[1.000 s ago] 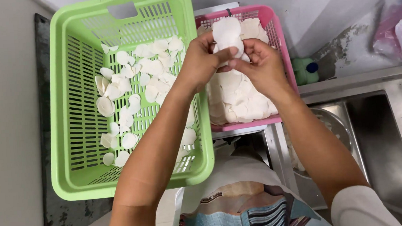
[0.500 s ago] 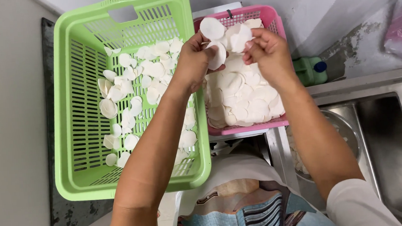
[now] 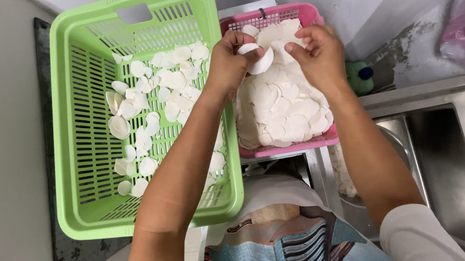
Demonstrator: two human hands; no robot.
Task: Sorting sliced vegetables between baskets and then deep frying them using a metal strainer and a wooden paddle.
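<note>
Two baskets pretty much fill the upper half of the frame. Biggest is the green basket (image 3: 78, 156) on the left, a slotted plastic thing with a handle cutout at its top edge, and it's got a loose single layer of thin white discs (image 3: 150, 106) scattered over its floor, mostly toward the upper middle and right. Right beside it, touching or nearly so, sits the smaller pink basket (image 3: 285, 149), top centre of the frame, heaped way fuller with the same kind of white slices (image 3: 285, 111). Lower right you get a steel sink (image 3: 450, 171), and at the bottom centre a striped patchwork cloth (image 3: 282, 245) that looks like the person's clothing. Both forearms come up from the bottom edge and meet over the pink basket's upper part. Left hand (image 3: 228, 63) has its fingers curled around a single white slice (image 3: 260, 61), pinching it at the edge, held just above the pile. Right hand (image 3: 319, 52) is just beside it, fingers bent and pinched together close to the same slice; can't tell for sure if they're actually gripping it or another one. Small green toy-like thing (image 3: 359, 77) sits behind the right wrist, against the wall.
</note>
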